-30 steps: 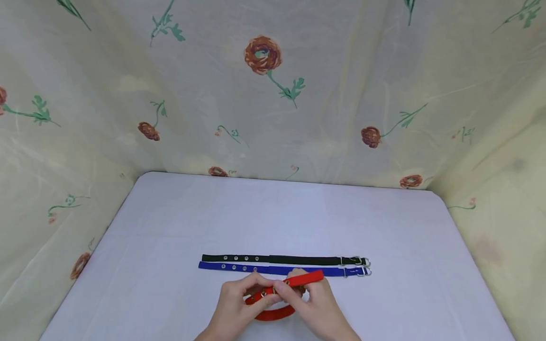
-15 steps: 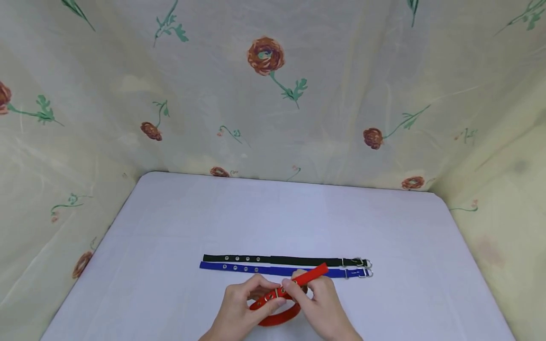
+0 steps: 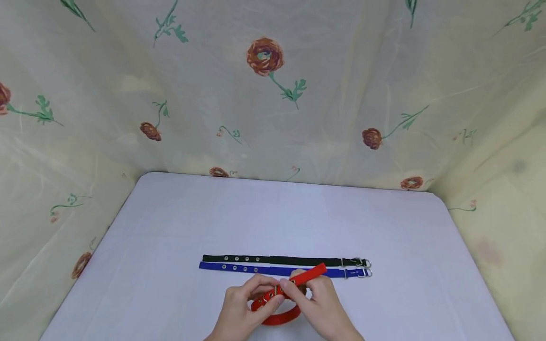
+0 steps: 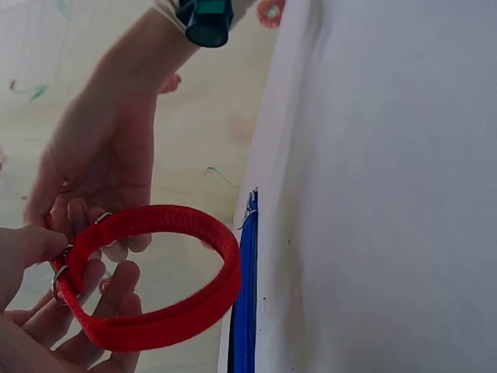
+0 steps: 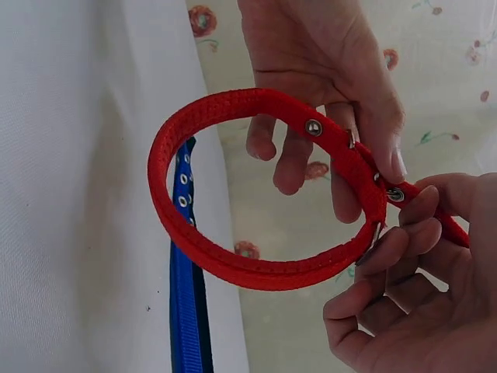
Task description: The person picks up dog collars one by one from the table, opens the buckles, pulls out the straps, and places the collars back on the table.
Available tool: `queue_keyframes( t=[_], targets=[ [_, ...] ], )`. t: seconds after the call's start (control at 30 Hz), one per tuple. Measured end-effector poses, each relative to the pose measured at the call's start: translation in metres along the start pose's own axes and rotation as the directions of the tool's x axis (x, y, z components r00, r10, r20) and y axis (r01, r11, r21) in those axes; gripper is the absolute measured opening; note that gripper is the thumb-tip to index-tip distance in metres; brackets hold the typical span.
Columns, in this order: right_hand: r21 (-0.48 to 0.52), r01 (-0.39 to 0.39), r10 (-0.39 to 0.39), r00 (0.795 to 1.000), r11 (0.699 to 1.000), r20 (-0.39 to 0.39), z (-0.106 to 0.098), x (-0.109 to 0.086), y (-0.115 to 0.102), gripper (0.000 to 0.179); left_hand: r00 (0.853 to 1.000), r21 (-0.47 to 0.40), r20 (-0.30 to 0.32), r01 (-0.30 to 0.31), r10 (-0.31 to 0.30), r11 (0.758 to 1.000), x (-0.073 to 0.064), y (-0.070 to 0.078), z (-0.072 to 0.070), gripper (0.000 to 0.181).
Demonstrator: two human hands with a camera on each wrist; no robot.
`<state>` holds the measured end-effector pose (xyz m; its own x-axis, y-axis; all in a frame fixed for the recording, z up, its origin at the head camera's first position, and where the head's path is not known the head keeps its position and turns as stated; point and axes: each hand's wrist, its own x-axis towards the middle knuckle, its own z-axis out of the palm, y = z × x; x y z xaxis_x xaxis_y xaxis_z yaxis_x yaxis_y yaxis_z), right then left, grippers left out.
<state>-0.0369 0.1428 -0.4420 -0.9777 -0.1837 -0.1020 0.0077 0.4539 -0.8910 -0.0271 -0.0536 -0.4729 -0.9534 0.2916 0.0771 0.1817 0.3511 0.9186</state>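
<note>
Both hands hold a red fabric pet collar (image 3: 281, 318), closed into a loop, with metal eyelets and metal rings. The left hand (image 3: 242, 307) pinches it between thumb and fingers near the buckle. The right hand (image 3: 319, 305) pinches the strap beside it, and the free tip slants up to the right. In the left wrist view the loop (image 4: 167, 330) hangs to the right of the hands. In the right wrist view a strap end passes through the metal fittings, and the right hand (image 5: 435, 287) grips near an eyelet (image 5: 395, 194). The right fingers partly hide the strap.
Beyond the hands a black collar (image 3: 298, 260) and a blue collar (image 3: 277, 271) lie side by side on the white table (image 3: 170, 227), their buckles to the right. The right hand overlaps part of the blue one. A floral curtain (image 3: 315, 142) surrounds the table.
The red collar's free tip has tilted more steeply upward. Its loop and both hands have shifted slightly right, and more of the metal fitting shows between the fingers.
</note>
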Motion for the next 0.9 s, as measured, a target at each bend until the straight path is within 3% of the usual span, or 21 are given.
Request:
queue_keyframes(
  t=[0.17,0.27,0.4,0.5,0.63,0.9],
  targets=[
    [-0.002,-0.017,0.017,1.0,1.0,0.012,0.0,0.001,0.0,0.025,1.0,-0.016,0.005,0.009,-0.009,1.0,0.0,0.0,0.0,0.033],
    [0.009,-0.029,0.029,0.999,1.0,0.034,0.001,0.001,0.0,0.027,0.997,-0.065,0.023,0.075,-0.074,0.995,0.002,0.001,-0.001,0.03],
    [0.041,-0.039,0.035,0.996,0.998,0.076,0.003,0.002,0.002,0.031,0.977,-0.198,0.064,0.213,-0.204,0.957,0.004,0.0,-0.003,0.031],
    [0.061,-0.043,0.037,0.995,0.997,0.097,0.004,0.003,0.004,0.03,0.961,-0.289,0.087,0.276,-0.262,0.917,0.004,-0.001,-0.003,0.034],
    [0.069,-0.053,0.045,0.992,0.996,0.116,0.005,0.004,0.008,0.027,0.943,-0.347,0.098,0.331,-0.317,0.877,0.005,-0.002,-0.001,0.037],
    [0.087,-0.046,0.036,0.993,0.995,0.109,0.014,0.004,0.012,0.024,0.921,-0.368,0.121,0.388,-0.371,0.845,0.009,-0.007,-0.002,0.038]
  ],
)
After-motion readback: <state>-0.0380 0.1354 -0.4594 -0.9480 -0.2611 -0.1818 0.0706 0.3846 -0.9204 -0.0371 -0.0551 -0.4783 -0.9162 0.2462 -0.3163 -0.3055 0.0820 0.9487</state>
